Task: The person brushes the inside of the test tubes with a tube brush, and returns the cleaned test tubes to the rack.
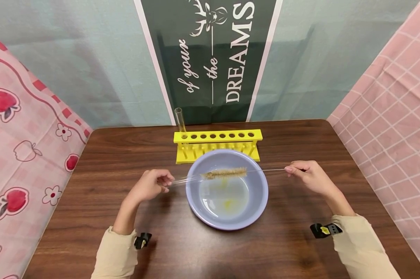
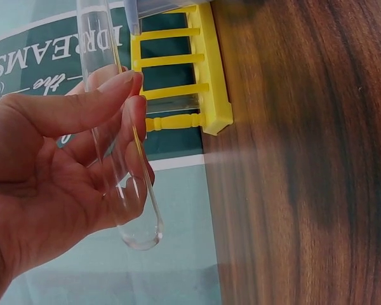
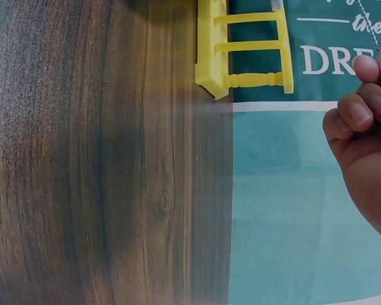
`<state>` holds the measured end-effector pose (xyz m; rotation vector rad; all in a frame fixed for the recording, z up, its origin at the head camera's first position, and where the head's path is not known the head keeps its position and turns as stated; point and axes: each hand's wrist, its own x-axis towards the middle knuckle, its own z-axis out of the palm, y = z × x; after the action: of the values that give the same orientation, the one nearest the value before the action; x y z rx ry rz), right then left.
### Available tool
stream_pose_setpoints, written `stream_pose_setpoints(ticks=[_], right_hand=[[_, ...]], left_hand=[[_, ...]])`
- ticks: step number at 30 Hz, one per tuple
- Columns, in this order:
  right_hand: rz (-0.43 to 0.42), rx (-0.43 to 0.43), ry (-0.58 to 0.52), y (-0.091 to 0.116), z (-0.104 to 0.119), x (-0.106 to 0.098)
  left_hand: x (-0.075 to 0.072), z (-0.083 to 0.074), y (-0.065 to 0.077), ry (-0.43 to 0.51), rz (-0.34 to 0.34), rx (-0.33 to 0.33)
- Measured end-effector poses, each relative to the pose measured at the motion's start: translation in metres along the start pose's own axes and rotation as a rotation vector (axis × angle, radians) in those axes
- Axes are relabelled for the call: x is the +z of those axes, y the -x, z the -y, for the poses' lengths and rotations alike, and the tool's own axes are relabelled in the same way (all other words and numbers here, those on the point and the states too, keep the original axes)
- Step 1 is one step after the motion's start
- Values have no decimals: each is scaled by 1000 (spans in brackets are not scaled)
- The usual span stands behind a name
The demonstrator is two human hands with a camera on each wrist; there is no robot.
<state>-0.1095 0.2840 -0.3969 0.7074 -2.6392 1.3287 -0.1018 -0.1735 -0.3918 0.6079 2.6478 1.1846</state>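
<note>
My left hand (image 1: 150, 184) holds a clear glass test tube (image 2: 124, 184), its fingers and thumb curled round it near the rounded closed end. The tube lies nearly level, its mouth pointing right over the basin. My right hand (image 1: 309, 175) pinches the thin twisted wire handle (image 1: 267, 170) of a test tube brush between thumb and finger. The tan bristles (image 1: 229, 173) hang above the basin, their left end at the mouth of the tube; how far they go in is hard to tell. Below is a lilac plastic basin (image 1: 227, 224) of cloudy water with yellow patches.
Behind the basin stands a yellow test tube rack (image 1: 218, 135). Another glass test tube (image 1: 179, 118) with yellowish residue leans in its leftmost hole. The wooden table (image 1: 126, 147) meets a cloth backdrop (image 1: 101, 69) at the back, with pink cloths on both sides.
</note>
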Motion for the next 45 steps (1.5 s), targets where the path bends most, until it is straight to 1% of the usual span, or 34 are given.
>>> stream_pose_setpoints(ticks=[3, 5, 7, 10, 12, 13, 15, 16, 18, 20, 24, 30, 39, 45], right_hand=[[26, 37, -24, 0, 0, 0], [53, 87, -55, 0, 2, 0], [85, 162, -94, -1, 7, -2], [100, 275, -207, 0, 7, -7], [84, 328, -302, 2, 4, -13], [70, 342, -357, 5, -1, -15], [48, 342, -473, 9, -6, -20], [40, 335, -510, 11, -8, -21], [35, 321, -570, 14, -11, -21], [38, 310, -597, 15, -12, -20], [60, 297, -597, 15, -10, -15], [92, 259, -626, 11, -7, -10], [102, 264, -613, 9, -6, -5], [107, 263, -598, 9, -8, -3]], left_hand=[[0, 0, 0, 2, -6, -1], [1, 0, 0, -11, -18, 0], [1, 0, 1, -36, -37, 0], [-1, 1, 3, -113, -87, -10], [-4, 4, 6, -147, -118, -29], [-5, 6, 8, -159, -130, -38], [-8, 9, 12, -163, -145, -53], [-9, 9, 14, -153, -147, -58], [-9, 10, 15, -138, -144, -54], [-7, 10, 14, -127, -142, -40], [-3, 7, 10, -116, -141, -11], [0, 3, 6, -120, -150, 4], [4, 0, 2, -129, -145, 36], [6, 0, 2, -97, -139, 43]])
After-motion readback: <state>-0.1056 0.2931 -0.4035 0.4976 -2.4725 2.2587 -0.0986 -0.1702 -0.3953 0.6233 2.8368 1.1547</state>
